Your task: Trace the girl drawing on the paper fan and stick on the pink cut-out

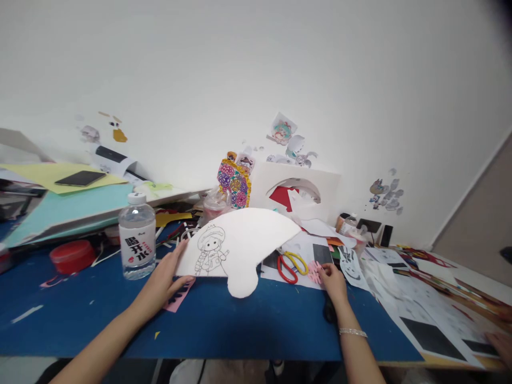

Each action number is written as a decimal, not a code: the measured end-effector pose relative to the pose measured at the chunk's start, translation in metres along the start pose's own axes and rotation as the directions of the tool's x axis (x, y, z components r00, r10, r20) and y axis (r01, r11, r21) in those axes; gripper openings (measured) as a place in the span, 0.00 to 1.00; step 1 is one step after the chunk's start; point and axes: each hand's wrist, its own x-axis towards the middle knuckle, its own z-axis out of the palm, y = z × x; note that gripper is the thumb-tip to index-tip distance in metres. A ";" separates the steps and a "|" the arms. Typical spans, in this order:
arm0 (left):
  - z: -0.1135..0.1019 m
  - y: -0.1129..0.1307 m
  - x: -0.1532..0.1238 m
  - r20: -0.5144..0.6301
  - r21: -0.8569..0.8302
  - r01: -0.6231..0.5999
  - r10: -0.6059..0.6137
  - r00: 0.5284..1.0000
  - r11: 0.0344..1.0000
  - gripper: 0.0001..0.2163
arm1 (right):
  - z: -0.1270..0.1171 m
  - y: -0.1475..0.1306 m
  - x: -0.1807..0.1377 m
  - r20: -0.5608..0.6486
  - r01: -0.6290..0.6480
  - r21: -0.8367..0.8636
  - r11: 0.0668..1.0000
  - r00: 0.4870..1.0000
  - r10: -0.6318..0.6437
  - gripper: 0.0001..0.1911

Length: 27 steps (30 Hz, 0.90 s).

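My left hand [166,274] grips the left end of a white fan-shaped board [256,237], thumb in front and fingers behind. The board is tilted up and bears a line drawing of a braided figure in a hat [211,250]. In my right hand [333,280] a small pink paper cutout [314,271] is pinched by its right edge. Just left of that cutout lie scissors [288,266] with red and yellow handles, their blades partly hidden by the board. Under my left hand, a pink paper piece with dark shapes [178,297] lies on the blue table [280,325].
A water bottle [137,237] and a red round container [72,257] stand left. Behind are a stack of coloured sheets [68,205], a patterned cutout [234,183] and a white board with an oval opening [260,181]. Printed sheets [434,336] cover the right, near another person's hand [500,344].
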 end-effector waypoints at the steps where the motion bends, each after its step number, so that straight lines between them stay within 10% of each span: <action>1: 0.001 0.000 -0.001 0.007 0.018 -0.005 0.005 1.000 1.000 0.34 | -0.001 0.000 0.000 -0.029 0.009 -0.011 1.000 1.000 -0.010 0.12; 18: -0.001 0.020 -0.045 0.465 -0.052 -0.147 0.154 0.872 0.988 0.39 | -0.005 -0.001 -0.004 -0.138 0.019 -0.195 0.981 0.989 -0.047 0.12; 27: -0.010 0.029 0.012 0.474 -0.066 -0.288 0.284 0.834 0.955 0.26 | -0.005 -0.001 -0.004 -0.125 -0.010 -0.217 0.976 0.992 -0.018 0.12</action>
